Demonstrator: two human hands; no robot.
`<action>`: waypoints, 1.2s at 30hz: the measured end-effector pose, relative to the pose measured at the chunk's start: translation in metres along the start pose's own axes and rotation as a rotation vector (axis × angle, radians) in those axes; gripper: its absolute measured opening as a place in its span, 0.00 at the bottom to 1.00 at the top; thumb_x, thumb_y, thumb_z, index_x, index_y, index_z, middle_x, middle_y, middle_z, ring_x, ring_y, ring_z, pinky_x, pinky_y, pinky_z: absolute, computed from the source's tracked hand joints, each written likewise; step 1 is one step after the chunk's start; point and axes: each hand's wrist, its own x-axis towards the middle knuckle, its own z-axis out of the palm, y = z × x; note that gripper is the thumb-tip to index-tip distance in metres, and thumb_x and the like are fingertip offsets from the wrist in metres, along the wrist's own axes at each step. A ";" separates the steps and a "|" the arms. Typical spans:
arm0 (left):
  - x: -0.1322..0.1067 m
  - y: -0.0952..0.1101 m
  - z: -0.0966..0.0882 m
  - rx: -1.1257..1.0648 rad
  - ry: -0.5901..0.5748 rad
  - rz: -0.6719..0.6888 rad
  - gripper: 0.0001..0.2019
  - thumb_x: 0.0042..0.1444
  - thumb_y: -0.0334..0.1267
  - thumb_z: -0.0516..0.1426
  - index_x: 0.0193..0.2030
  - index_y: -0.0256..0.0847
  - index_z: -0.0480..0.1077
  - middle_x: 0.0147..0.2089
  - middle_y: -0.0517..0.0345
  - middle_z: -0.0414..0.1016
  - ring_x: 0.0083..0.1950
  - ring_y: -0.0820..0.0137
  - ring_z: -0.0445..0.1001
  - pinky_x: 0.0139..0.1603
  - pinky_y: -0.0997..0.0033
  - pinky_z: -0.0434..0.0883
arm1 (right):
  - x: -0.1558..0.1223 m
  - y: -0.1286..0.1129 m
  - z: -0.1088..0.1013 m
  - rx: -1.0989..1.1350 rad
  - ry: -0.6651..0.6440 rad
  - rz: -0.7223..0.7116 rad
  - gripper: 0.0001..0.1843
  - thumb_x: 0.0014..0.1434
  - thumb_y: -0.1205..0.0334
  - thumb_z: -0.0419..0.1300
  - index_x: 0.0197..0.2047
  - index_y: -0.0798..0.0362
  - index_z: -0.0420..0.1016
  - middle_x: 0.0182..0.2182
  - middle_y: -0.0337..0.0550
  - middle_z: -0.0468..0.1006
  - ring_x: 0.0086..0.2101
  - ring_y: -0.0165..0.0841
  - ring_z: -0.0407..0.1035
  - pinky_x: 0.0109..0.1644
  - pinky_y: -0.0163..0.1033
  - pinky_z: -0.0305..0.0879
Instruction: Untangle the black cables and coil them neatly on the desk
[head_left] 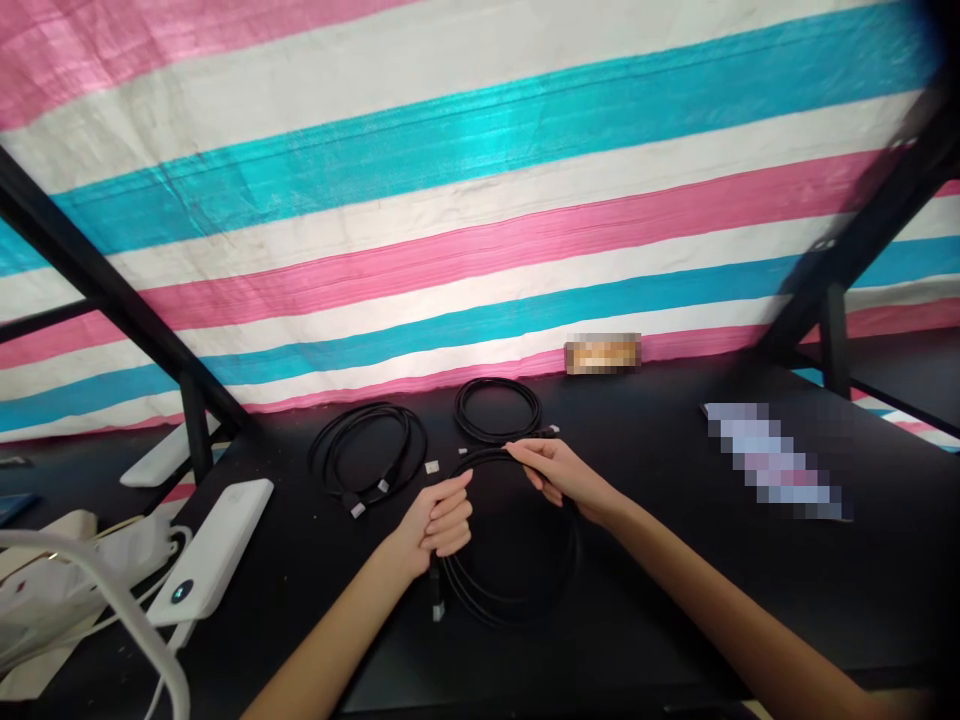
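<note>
A black cable (510, 585) lies in a loose coil on the black table (675, 560) in front of me. My left hand (441, 518) is closed round the coil's left side, where one plug end hangs down. My right hand (551, 470) pinches the top of the same coil, fingers closed on the strands. Two other black cable coils rest farther back: one (369, 455) to the left with silver plugs, one (497, 408) near the striped cloth.
A pink, white and turquoise striped cloth (480, 220) hangs behind the table. Black frame bars (112, 290) slant at both sides. A white power bank (214, 550) with white cords lies at the left. Small white tags (433, 466) sit between the coils.
</note>
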 end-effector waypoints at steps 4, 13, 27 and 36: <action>-0.001 0.004 0.001 -0.024 0.004 -0.009 0.31 0.61 0.49 0.48 0.09 0.40 0.43 0.06 0.68 0.41 0.05 0.83 0.40 0.07 0.81 0.44 | -0.001 -0.003 0.001 0.090 -0.004 -0.002 0.17 0.53 0.49 0.60 0.33 0.57 0.76 0.17 0.33 0.68 0.11 0.17 0.48 0.13 0.27 0.45; 0.001 0.001 0.001 0.011 0.062 0.046 0.28 0.60 0.49 0.49 0.12 0.40 0.47 0.06 0.69 0.44 0.05 0.83 0.40 0.06 0.81 0.44 | -0.001 -0.004 0.001 0.120 -0.015 -0.016 0.21 0.53 0.51 0.61 0.46 0.57 0.77 0.21 0.38 0.74 0.12 0.18 0.49 0.13 0.28 0.47; -0.011 0.020 -0.008 -0.359 0.184 0.528 0.25 0.58 0.28 0.44 0.12 0.43 0.38 0.08 0.69 0.35 0.08 0.82 0.35 0.08 0.81 0.47 | -0.005 0.006 0.015 0.034 -0.255 0.011 0.26 0.52 0.49 0.62 0.50 0.54 0.66 0.25 0.38 0.75 0.27 0.31 0.72 0.22 0.31 0.67; -0.004 0.006 0.008 -0.257 0.084 0.433 0.21 0.55 0.37 0.50 0.12 0.40 0.53 0.11 0.65 0.47 0.18 0.77 0.60 0.23 0.77 0.62 | -0.006 0.005 0.014 0.030 -0.125 0.008 0.25 0.56 0.43 0.53 0.21 0.56 0.63 0.12 0.33 0.63 0.11 0.21 0.57 0.12 0.26 0.48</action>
